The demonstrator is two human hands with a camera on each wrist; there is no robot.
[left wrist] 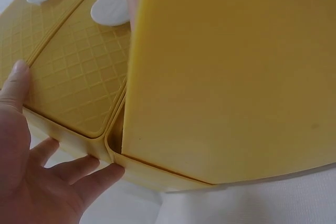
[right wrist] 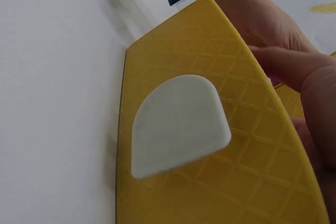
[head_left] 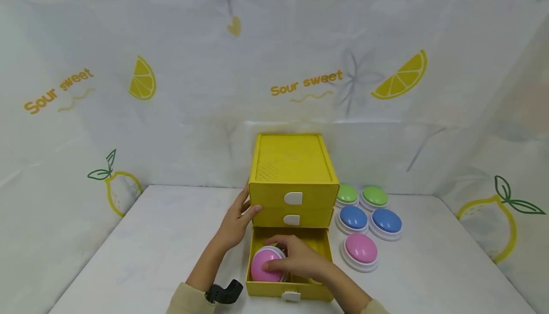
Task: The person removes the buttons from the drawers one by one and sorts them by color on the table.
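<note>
A yellow drawer cabinet (head_left: 293, 159) stands at the middle of the table, its bottom drawer (head_left: 319, 289) pulled out. Inside that drawer, at the left, a pink push button (head_left: 262, 265) with a white base is tilted. My right hand (head_left: 300, 257) holds it between thumb and fingers; in the right wrist view the drawer's front with its white tab (right wrist: 181, 127) hides it. My left hand (head_left: 233, 221) rests against the cabinet's left side, thumb on the front edge. The left wrist view shows its fingers (left wrist: 79, 177) spread and fairly straight along that side.
To the right of the cabinet stand another pink push button (head_left: 361, 249), two blue ones (head_left: 353, 217) and two green ones (head_left: 374, 197). The white table (head_left: 171, 238) meets a lemon-print sheet (head_left: 193, 114) at the back. A dark band (head_left: 225, 292) is on my left wrist.
</note>
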